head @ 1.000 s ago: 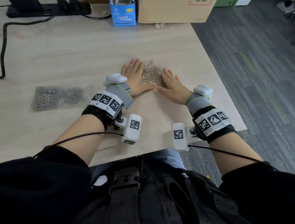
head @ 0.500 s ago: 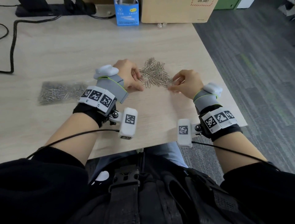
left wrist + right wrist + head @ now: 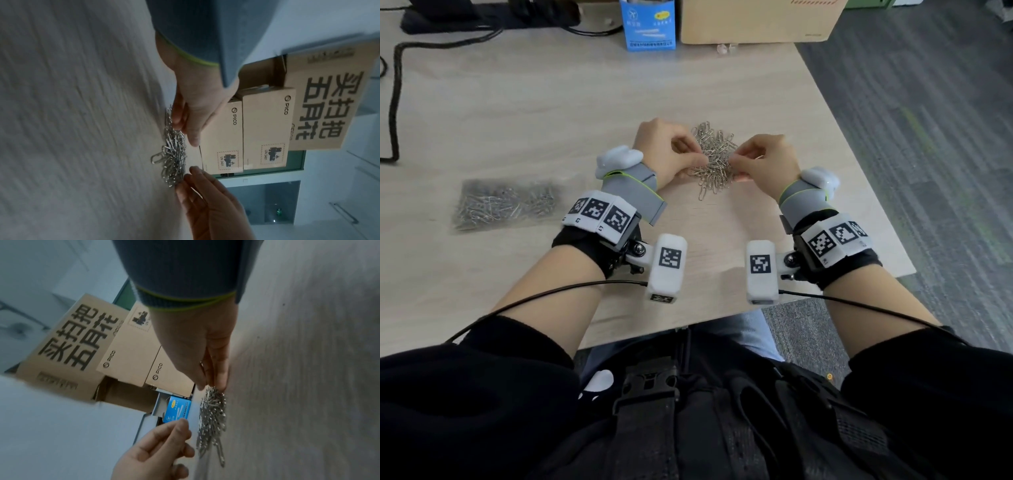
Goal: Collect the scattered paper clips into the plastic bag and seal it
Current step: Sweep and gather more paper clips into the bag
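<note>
A heap of silver paper clips (image 3: 713,158) lies on the wooden table (image 3: 534,113), a few strays trailing toward me. My left hand (image 3: 697,161) pinches clips at the heap's left edge, fingers curled. My right hand (image 3: 732,161) pinches clips at its right edge. In the left wrist view the left hand (image 3: 183,129) holds its thumb and fingers against the paper clips (image 3: 173,155). Clips show between the thumb and fingers of the right hand (image 3: 211,386) above the paper clips (image 3: 211,415). The clear plastic bag (image 3: 503,204), holding many clips, lies flat to the left, apart from both hands.
A blue box (image 3: 649,24) and a cardboard box (image 3: 756,20) stand at the table's far edge. A black cable (image 3: 395,96) runs along the left side. The table's right edge (image 3: 859,164) drops to grey carpet near my right hand.
A second ago both hands lay flat against the heap. They then curled and drew apart, and now both have closed in on the heap and pinch clips.
</note>
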